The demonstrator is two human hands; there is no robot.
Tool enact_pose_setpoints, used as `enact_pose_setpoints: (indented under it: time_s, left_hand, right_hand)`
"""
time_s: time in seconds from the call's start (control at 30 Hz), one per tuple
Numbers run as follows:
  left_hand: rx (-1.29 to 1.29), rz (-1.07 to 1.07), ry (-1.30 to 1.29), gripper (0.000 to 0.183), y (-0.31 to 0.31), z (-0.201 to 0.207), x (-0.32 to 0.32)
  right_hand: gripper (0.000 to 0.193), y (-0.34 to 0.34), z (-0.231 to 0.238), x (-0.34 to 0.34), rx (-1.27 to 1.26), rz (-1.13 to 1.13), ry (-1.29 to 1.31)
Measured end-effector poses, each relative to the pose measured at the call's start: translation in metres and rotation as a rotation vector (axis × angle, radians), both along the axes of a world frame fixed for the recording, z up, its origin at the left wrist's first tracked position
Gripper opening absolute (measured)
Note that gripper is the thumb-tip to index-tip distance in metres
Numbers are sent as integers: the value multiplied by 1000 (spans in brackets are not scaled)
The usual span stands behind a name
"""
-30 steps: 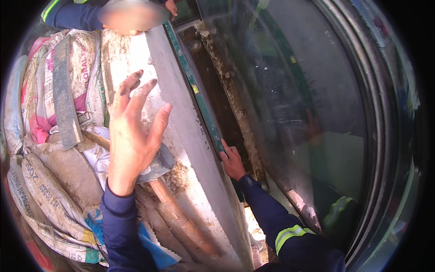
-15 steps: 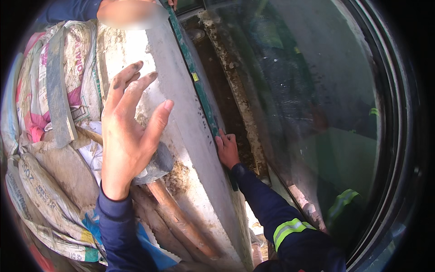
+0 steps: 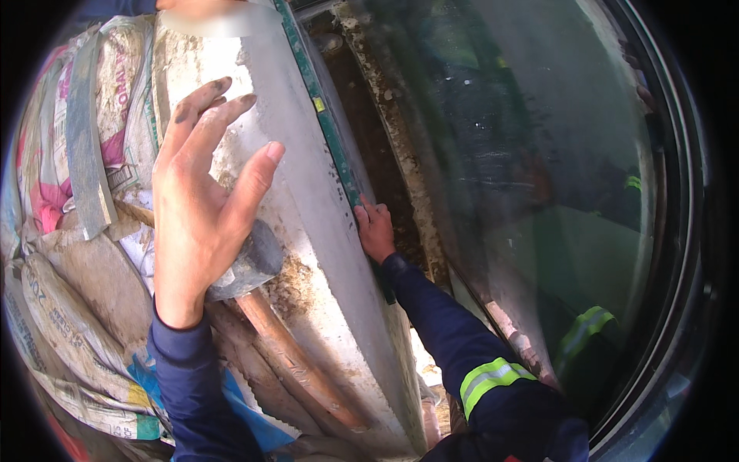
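Note:
A long green spirit level (image 3: pixel 336 146) with a yellow vial lies along the edge of a grey concrete sill (image 3: pixel 300 185). My right hand (image 3: pixel 376 231) grips it near its lower end, fingers over the bar. Raised in front of the sill is my left hand (image 3: pixel 202 200), open, fingers apart and fingertips stained dark, holding nothing. Partly hidden behind that hand is a hammer (image 3: pixel 296 346) with a dark grey head and a brown wooden handle, lying on the sill's near side.
Dirty stacked sacks (image 3: pixel 69 323) fill the left side, with a flat grey strip (image 3: pixel 86 138) across them. A dark reflective glass pane (image 3: pixel 493 154) takes up the right, beyond a narrow dirt-filled gap (image 3: pixel 377 131). At the upper left, another person's blue sleeve (image 3: pixel 115 8) reaches in.
The whole view has shifted slightly, moving things up and to the left in the picture. Both of my hands keep about the same pose, the right one still on the spirit level.

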State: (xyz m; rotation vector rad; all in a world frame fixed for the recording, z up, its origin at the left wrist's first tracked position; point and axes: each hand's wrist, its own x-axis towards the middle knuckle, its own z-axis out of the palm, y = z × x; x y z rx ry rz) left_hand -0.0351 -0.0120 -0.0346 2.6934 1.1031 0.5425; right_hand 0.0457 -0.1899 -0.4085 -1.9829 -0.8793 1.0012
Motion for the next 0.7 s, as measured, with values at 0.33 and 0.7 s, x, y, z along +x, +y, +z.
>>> enact_pose_setpoints:
  time_s: [0.33, 0.7]
  left_hand:
    - [-82, 16, -24, 44, 1, 0, -3]
    - [-63, 13, -29, 44, 1, -3, -4]
  right_hand:
    - [47, -2, -8, 4, 84, 0, 29]
    - [46, -1, -2, 5, 71, -2, 10]
